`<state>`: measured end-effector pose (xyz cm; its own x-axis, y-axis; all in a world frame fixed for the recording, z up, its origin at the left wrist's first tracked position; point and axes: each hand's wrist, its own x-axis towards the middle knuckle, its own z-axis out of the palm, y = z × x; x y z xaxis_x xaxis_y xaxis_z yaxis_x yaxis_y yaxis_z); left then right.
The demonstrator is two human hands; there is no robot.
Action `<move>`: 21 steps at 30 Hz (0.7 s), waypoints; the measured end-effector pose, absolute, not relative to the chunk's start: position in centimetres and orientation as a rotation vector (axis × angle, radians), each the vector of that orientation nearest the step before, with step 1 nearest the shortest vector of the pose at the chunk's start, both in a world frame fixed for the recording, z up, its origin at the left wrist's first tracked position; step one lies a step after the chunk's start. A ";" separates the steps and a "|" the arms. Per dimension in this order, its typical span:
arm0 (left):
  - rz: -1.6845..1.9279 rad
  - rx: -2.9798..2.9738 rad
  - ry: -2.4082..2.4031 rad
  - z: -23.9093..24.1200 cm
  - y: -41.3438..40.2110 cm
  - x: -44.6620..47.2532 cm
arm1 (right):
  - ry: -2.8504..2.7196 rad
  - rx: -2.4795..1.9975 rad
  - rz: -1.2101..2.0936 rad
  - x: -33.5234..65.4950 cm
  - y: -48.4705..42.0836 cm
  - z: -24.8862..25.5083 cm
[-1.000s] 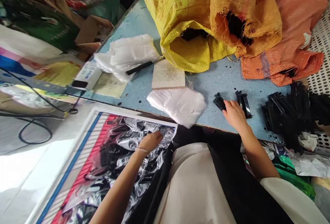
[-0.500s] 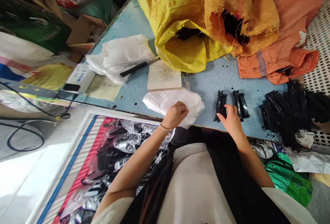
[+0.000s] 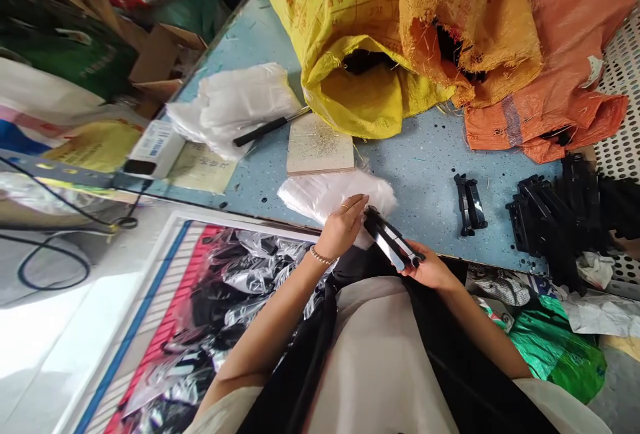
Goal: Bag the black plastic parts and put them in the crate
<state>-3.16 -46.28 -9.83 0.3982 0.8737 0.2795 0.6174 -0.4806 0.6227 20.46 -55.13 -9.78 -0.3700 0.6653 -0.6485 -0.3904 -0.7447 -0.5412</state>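
Observation:
My right hand [image 3: 426, 266] grips a pair of long, narrow black plastic parts [image 3: 393, 239] by the near end, tilted toward the left. Their far end reaches the fingertips of my left hand [image 3: 344, 224]. That hand is closed at the near side of a stack of thin clear plastic bags [image 3: 315, 197], its fingers pressed together on the top bag; the exact grip is partly hidden. On the table to the right lies another pair of black plastic parts [image 3: 470, 205], touched by neither hand.
A heap of black parts [image 3: 545, 214] lies at the right. Yellow [image 3: 360, 101], orange-yellow [image 3: 470, 41] and orange sacks [image 3: 540, 114] stand behind. A wooden board [image 3: 320, 144], a black-handled tool [image 3: 263, 133] and more bags [image 3: 245, 97] lie left. Below, a crate [image 3: 165, 301] holds bagged parts.
My right hand has picked up the nearer pair of black parts from the table and brought it left to my left hand. My left hand stays at the bag stack.

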 end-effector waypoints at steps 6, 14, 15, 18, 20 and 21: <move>0.861 2.465 0.964 -6.5 -50.5 -1.9 | -0.244 -1.126 2.096 18.6 -53.6 -11.0; 0.750 2.418 0.840 -6.2 -54.1 -0.6 | -0.861 -1.363 1.542 17.2 -53.9 -9.7; 0.705 2.421 0.844 -6.5 -54.0 -0.4 | -1.019 -1.449 1.420 17.0 -54.1 -9.4; 0.683 2.433 0.871 -5.9 -53.9 -0.2 | -1.303 -1.532 1.268 16.5 -54.8 -8.2; 0.730 2.397 0.959 -4.4 -54.3 -1.4 | -1.446 -1.375 1.409 16.6 -55.1 -6.9; 0.726 2.361 1.015 -3.6 -54.8 -2.6 | -1.530 -1.281 1.495 17.1 -55.1 -6.2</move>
